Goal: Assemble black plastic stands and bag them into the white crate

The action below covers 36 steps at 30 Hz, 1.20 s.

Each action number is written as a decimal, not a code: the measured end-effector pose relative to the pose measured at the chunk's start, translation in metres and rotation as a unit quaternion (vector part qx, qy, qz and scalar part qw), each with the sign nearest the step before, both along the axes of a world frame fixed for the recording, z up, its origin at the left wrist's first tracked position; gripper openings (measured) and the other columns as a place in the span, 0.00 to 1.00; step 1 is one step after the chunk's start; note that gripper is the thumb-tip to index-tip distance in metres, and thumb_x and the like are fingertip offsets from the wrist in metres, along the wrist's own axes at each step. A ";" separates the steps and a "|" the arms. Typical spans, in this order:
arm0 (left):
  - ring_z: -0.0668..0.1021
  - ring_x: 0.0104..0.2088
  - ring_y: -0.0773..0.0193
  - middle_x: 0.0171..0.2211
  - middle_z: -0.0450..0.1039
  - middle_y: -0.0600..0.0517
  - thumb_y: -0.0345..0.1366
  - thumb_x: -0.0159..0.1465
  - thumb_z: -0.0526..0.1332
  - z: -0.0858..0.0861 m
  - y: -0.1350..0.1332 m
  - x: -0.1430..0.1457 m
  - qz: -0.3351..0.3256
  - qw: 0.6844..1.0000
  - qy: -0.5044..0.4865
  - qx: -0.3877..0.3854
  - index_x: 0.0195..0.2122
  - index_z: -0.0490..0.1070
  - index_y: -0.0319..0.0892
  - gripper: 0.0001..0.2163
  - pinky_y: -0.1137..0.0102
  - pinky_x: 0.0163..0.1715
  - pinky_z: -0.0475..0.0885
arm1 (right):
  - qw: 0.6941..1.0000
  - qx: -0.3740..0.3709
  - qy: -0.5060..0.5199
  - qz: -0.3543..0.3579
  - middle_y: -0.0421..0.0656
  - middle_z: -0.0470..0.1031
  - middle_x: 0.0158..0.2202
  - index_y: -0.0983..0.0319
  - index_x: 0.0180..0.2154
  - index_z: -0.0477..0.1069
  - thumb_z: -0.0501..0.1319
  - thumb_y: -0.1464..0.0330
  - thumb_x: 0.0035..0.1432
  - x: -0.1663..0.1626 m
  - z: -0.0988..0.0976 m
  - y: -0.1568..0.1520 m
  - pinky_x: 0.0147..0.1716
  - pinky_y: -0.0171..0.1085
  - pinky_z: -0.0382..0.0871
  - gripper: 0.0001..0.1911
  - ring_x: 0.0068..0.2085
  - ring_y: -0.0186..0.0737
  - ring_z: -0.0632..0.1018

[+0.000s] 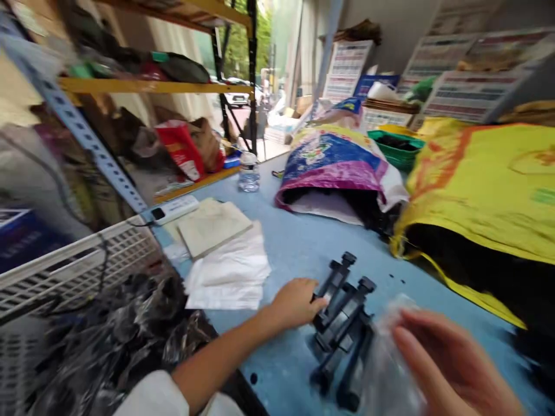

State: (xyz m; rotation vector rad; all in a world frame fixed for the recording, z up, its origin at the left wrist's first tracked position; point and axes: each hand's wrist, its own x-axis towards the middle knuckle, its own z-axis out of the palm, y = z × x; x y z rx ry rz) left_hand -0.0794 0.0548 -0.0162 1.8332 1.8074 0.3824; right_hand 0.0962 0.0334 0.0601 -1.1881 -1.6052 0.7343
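Several black plastic parts (342,323) on a blue tabletop (281,225), lying in a loose heap in the near middle. Logged left hand (299,303) as closed round the leftmost part, thumb lying over it. Logged right hand (455,364) beside a clear plastic bag (385,364), thumb and fingertips near each other at its edge; cannot tell a firm pinch from a light touch, owing to motion blur.

Risks, by judgement only. Could get a slide or fan-out of the heap from a sideways push, on account of uneven, overlapping stacking. Could get a snag or tear in the bag from the blocky ends of the parts, with thin film as cause. Could lose hold of the bag, given limp film and an uncertain grip. Could also sweep up stray matter: note a small black bit (254,378) on the tabletop to the left of the heap.

Writing. Checked yellow sack (498,190): reddish-orange print, blurred, not legible. Checked blue-and-purple sack (333,167): pale lettering over blue, not legible. Checked printed sheets (468,95) at the back wall: rows of small text, too fine to read. Checked bottle (248,173), blue box (34,237) and red bag (182,150): marks on box and red bag, nothing readable; cannot make out a label on the bottle. Recorded no brand with confidence.
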 end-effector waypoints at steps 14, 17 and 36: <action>0.53 0.55 0.44 0.56 0.49 0.36 0.50 0.48 0.57 -0.012 -0.017 -0.252 0.138 0.967 0.213 0.033 0.53 0.54 0.36 0.34 0.59 0.51 0.48 | 0.881 0.142 -0.335 0.303 0.44 0.68 0.38 0.65 0.38 0.65 0.53 0.73 0.55 -0.257 -0.098 0.051 0.43 0.47 0.60 0.07 0.44 0.42 0.68; 0.56 0.54 0.44 0.55 0.52 0.37 0.49 0.49 0.57 -0.014 -0.015 -0.258 0.105 0.969 0.223 0.022 0.52 0.55 0.39 0.31 0.59 0.50 0.51 | 0.863 0.146 -0.382 0.297 0.49 0.69 0.38 0.67 0.36 0.66 0.50 0.78 0.54 -0.247 -0.102 0.039 0.43 0.51 0.56 0.09 0.46 0.48 0.65; 0.50 0.55 0.38 0.58 0.41 0.36 0.35 0.40 0.62 0.008 -0.029 -0.284 -0.004 0.971 0.228 -0.071 0.56 0.47 0.39 0.41 0.55 0.49 0.52 | 0.850 0.160 -0.371 0.338 0.46 0.65 0.47 0.63 0.41 0.64 0.47 0.75 0.58 -0.242 -0.118 0.037 0.50 0.42 0.52 0.12 0.50 0.40 0.63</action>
